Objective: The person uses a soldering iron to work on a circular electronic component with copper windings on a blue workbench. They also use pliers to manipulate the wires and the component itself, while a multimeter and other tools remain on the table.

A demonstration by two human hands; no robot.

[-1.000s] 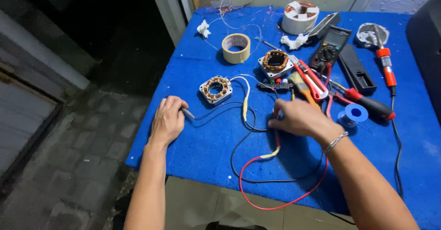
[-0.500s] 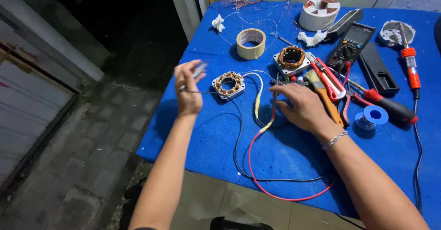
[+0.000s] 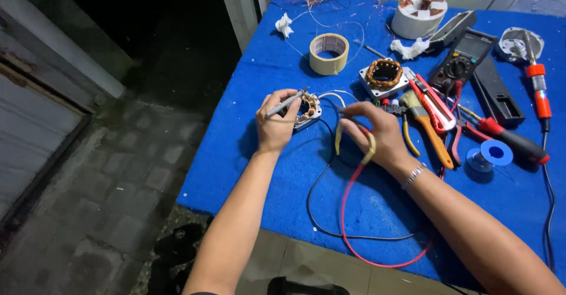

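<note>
My left hand [image 3: 276, 121] grips a thin grey test probe [image 3: 289, 101], its tip over a small wound stator [image 3: 306, 110] lying on the blue table [image 3: 265, 171]. My right hand [image 3: 377, 134] pinches white wires coming off that stator and holds yellow-sleeved leads [image 3: 370, 149] that run into a red wire [image 3: 354, 236] and a black wire [image 3: 318, 212] looping toward the table's front edge.
A second stator [image 3: 384, 74], masking tape roll [image 3: 329, 53], multimeter [image 3: 466, 59], brush [image 3: 425, 127], red cutter, screwdrivers [image 3: 512, 142], blue solder spool [image 3: 490, 153], soldering iron [image 3: 537, 91] and a large winding [image 3: 420, 13] lie behind. Left of the table drops to a tiled floor [image 3: 118, 189].
My left hand rose off the table with the probe and came down at the stator. My right hand shifted left to the stator's wires. The view moved closer.
</note>
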